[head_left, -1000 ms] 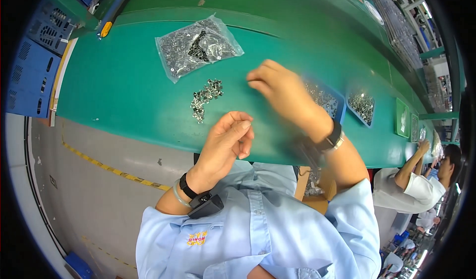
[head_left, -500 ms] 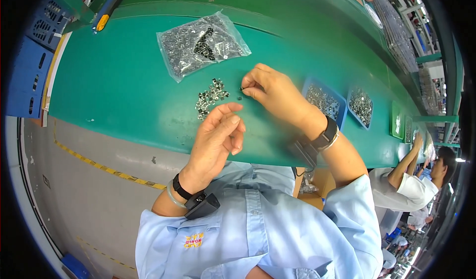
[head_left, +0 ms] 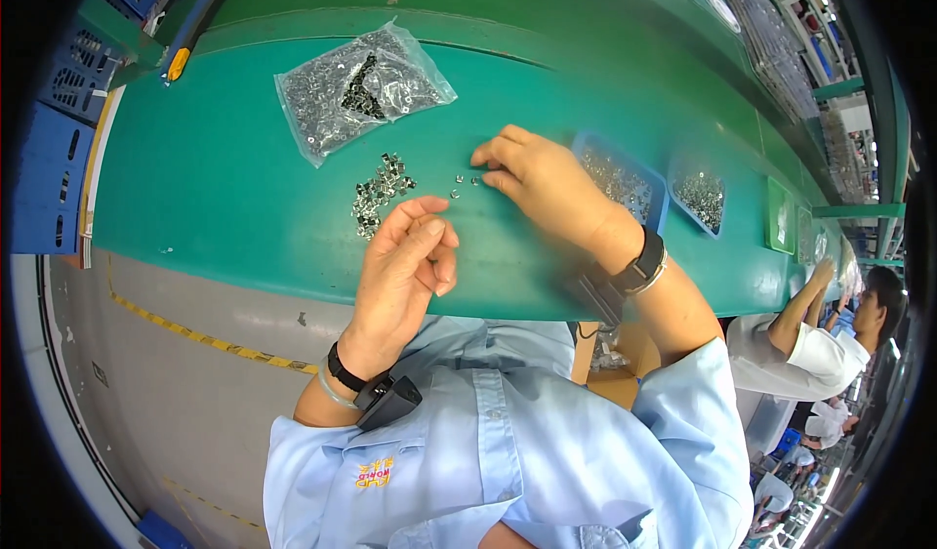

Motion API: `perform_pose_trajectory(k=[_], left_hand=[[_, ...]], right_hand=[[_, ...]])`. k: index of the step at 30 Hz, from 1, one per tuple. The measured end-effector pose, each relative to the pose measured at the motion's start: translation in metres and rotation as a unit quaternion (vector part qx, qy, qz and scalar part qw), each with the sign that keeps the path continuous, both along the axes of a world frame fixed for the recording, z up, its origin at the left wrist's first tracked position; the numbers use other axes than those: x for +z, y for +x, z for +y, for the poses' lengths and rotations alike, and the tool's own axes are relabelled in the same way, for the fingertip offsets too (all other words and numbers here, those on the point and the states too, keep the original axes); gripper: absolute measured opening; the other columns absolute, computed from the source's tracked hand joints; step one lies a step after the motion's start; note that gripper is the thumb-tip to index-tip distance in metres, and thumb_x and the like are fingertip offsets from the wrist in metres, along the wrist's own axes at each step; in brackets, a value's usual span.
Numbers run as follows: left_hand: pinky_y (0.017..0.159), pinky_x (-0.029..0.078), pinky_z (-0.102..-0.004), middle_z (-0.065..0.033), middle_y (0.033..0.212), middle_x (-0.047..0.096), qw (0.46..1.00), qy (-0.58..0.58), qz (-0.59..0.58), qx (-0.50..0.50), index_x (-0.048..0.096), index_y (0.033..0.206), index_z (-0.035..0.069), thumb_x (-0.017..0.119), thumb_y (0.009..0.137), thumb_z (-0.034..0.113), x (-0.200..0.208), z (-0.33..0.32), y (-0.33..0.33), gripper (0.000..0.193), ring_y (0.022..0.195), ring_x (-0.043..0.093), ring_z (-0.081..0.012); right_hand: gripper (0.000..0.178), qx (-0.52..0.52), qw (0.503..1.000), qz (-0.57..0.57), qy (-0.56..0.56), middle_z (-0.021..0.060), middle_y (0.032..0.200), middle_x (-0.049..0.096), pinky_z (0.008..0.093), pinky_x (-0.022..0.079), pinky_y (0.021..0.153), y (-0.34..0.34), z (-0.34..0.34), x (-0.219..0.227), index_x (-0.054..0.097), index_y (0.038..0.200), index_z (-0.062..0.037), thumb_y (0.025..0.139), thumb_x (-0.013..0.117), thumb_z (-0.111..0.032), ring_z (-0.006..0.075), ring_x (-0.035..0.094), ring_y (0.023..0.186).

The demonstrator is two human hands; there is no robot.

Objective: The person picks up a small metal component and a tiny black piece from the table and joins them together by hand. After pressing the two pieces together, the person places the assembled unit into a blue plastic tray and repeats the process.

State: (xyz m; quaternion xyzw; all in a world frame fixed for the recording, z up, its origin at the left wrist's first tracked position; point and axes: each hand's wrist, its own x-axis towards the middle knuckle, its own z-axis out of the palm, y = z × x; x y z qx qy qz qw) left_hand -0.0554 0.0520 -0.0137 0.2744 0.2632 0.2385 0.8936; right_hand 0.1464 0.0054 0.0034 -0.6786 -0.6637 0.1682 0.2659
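Our right hand (head_left: 545, 180) sits, fingertips slightly parted, beside some loose metal bits (head_left: 460, 179) on the counter (head_left: 220, 173). We can't tell if our curled left hand (head_left: 398, 262) pinches anything; one careless sweep might scatter them.

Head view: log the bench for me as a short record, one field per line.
Bench: green top
Pile: small shiny parts
Loose parts: a few, right of the pile
Left hand: half curled over the bench's near edge, no part seen in it
Right hand: beside the loose parts; grip unclear
Bag: clear, full of small parts, beyond the pile
Blue trays: two, right of the right hand, both holding parts
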Motion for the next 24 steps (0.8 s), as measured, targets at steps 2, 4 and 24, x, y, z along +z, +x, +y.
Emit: perform_pose_trajectory(k=[2,4,24], left_hand=[[0.046,0.036,-0.0228,-0.0056,0.082,0.055,1.000,-0.005,-0.001,-0.004,0.050,0.111,0.002,0.049,0.094,0.011,0.000,-0.001,0.000,0.020,0.056,0.049,-0.0093],[0.046,0.037,-0.0226,-0.0051,0.083,0.055,1.000,0.002,-0.005,-0.019,0.050,0.112,0.002,0.050,0.094,0.014,-0.002,-0.001,0.000,0.021,0.057,0.049,-0.0088],[0.046,0.036,-0.0203,-0.0025,0.070,0.055,0.996,0.005,-0.023,-0.088,0.054,0.097,0.003,0.052,0.094,0.025,0.007,-0.014,0.016,0.023,0.053,0.047,-0.0079]], right_hand=[[0.015,0.011,0.999,-0.033,-0.008,0.0100,0.088,0.058,0.0347,0.049,0.073,-0.001,0.000,-0.001,0.061,0.095,-0.0033,0.082,0.062,-0.009,0.0257,0.060,0.083],[0.015,0.040,0.997,-0.071,0.002,0.0094,0.088,0.058,0.0351,0.049,0.072,-0.001,0.000,-0.002,0.062,0.094,-0.0039,0.080,0.063,-0.010,0.0266,0.059,0.083],[0.013,-0.039,0.989,0.114,0.087,0.0059,0.086,0.059,0.0299,0.048,0.065,-0.037,-0.053,0.022,0.065,0.093,-0.0062,0.079,0.066,-0.007,0.0196,0.058,0.077]])
